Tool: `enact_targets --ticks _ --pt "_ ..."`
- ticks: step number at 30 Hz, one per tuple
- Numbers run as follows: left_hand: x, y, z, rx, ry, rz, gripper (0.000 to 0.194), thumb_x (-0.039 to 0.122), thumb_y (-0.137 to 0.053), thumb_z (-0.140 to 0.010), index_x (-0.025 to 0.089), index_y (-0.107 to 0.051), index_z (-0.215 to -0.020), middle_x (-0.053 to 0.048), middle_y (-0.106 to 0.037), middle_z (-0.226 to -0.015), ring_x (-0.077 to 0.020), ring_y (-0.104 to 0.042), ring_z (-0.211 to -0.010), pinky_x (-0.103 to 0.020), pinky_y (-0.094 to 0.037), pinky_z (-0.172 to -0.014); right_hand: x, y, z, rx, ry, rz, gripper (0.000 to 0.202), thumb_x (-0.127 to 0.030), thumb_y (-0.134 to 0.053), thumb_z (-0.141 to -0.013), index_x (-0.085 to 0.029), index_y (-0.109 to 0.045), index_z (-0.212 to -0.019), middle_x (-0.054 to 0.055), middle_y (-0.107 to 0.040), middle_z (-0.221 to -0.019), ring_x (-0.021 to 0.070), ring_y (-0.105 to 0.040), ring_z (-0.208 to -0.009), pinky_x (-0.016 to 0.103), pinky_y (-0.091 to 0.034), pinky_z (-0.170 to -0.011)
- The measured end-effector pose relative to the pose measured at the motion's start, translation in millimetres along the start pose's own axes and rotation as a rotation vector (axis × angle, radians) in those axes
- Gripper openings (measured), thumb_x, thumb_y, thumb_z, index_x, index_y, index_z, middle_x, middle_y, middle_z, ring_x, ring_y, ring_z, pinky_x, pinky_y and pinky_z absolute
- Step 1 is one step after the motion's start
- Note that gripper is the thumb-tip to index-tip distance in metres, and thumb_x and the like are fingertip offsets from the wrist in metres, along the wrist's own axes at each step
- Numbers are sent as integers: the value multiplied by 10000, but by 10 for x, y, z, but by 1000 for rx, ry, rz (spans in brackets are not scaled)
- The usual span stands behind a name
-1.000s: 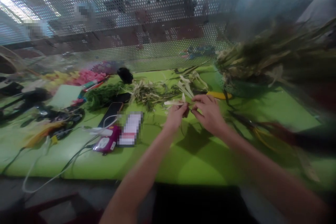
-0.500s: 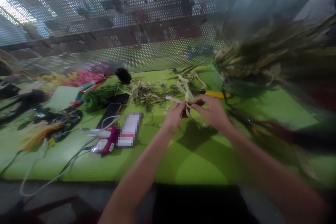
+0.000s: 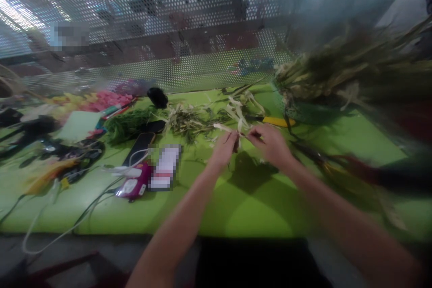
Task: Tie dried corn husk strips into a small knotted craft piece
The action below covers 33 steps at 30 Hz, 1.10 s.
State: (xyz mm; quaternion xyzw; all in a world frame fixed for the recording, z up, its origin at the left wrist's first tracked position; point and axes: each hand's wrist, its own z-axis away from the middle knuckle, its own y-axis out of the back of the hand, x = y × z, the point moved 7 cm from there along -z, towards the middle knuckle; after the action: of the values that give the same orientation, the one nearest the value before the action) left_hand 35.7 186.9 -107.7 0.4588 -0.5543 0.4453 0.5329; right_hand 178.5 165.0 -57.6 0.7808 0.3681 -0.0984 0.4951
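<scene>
Over the green table (image 3: pixel 256 216), my left hand (image 3: pixel 222 149) is closed in a pinch on pale dried plant strips (image 3: pixel 240 124). One strip sticks up between the hands, and another points left above my left fingers. My right hand (image 3: pixel 272 143) is beside it on the right, its thumb and forefinger pinched together at the strips' edge. What lies inside the right pinch is too small to make out fully, but it appears to be a strip end. Just beyond both hands lie more loose pale strips (image 3: pixel 232 107) and a heap of dried plant bits (image 3: pixel 185 119).
A yellow-handled tool (image 3: pixel 278 121) lies behind my right hand. A green basket (image 3: pixel 303 113) of dried stalks (image 3: pixel 320 76) stands right. Left are a phone (image 3: pixel 165 168), a purple power strip (image 3: pixel 135 182) with cables, and green netting (image 3: pixel 123 126). A perforated screen (image 3: pixel 202 63) rises behind.
The upright strip between my hands has dipped and turned slightly. My right fingers have curled in a little more. My arms stay in nearly the same place.
</scene>
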Motion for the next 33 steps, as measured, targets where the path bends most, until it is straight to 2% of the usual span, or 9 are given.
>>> enact_targets --ticks 5,15,18,21,23,25,27,29,33 --pt "9 -63 0 -80 12 21 292 448 -604 -856 175 -582 -754 6 -546 -615 -120 -522 -548 -252 -421 -558 -14 17 9 11 19 105 127 -264 -582 -907 -198 -635 -813 41 -679 -790 205 -552 -756 320 -328 -688" --pt "-56 -70 -4 -135 65 41 247 401 -665 -810 157 -642 -775 -9 -570 -702 -88 -471 -568 -216 -388 -514 22 33 14 70 43 272 168 -300 -538 -927 -215 -630 -815 59 -670 -811 245 -559 -821 346 -313 -697" --pt "-83 -90 0 -146 95 80 258 408 -687 -791 157 -634 -767 7 -541 -649 -81 -447 -540 -212 -365 -503 80 7 2 56 24 268 163 -314 -556 -921 -219 -640 -819 53 -677 -808 246 -573 -825 351 -332 -702" --pt "-117 -62 -16 -81 103 96 279 423 -681 -797 153 -625 -759 13 -528 -610 -79 -444 -524 -212 -367 -510 59 30 6 63 22 244 135 -293 -555 -918 -230 -663 -967 67 -702 -984 267 -584 -946 382 -371 -784" --pt "-138 -19 -34 -7 106 144 290 433 -687 -791 150 -627 -776 1 -561 -645 -84 -482 -552 -219 -404 -550 -31 114 30 132 35 252 238 -285 -553 -916 -240 -629 -1137 88 -646 -1220 299 -540 -1110 431 -369 -891" --pt "-155 23 -47 65 109 222 287 422 -717 -765 151 -629 -804 -3 -586 -682 -87 -508 -578 -226 -430 -585 -145 212 74 221 44 244 295 -291 -557 -910 -242 -598 -1198 98 -577 -1336 321 -490 -1204 468 -352 -960" --pt "-169 52 -50 117 112 295 279 397 -746 -738 156 -633 -820 11 -582 -675 -81 -500 -569 -224 -429 -588 -211 242 114 252 19 156 218 -286 -553 -908 -234 -626 -1106 104 -620 -1242 307 -534 -1145 455 -396 -929" --pt "-176 55 -41 138 107 341 266 375 -760 -723 161 -645 -832 26 -568 -650 -75 -486 -555 -215 -415 -579 -177 156 129 192 -75 -37 116 -283 -565 -892 -228 -645 -955 86 -673 -1043 258 -611 -946 401 -467 -796" --pt "-150 -16 -4 106 61 337 272 367 -765 -720 155 -693 -876 7 -617 -685 -86 -528 -609 -210 -423 -601 67 -293 175 -42 -471 -709 124 -315 -638 -812 -226 -628 -897 28 -680 -837 154 -599 -588 307 -487 -541"
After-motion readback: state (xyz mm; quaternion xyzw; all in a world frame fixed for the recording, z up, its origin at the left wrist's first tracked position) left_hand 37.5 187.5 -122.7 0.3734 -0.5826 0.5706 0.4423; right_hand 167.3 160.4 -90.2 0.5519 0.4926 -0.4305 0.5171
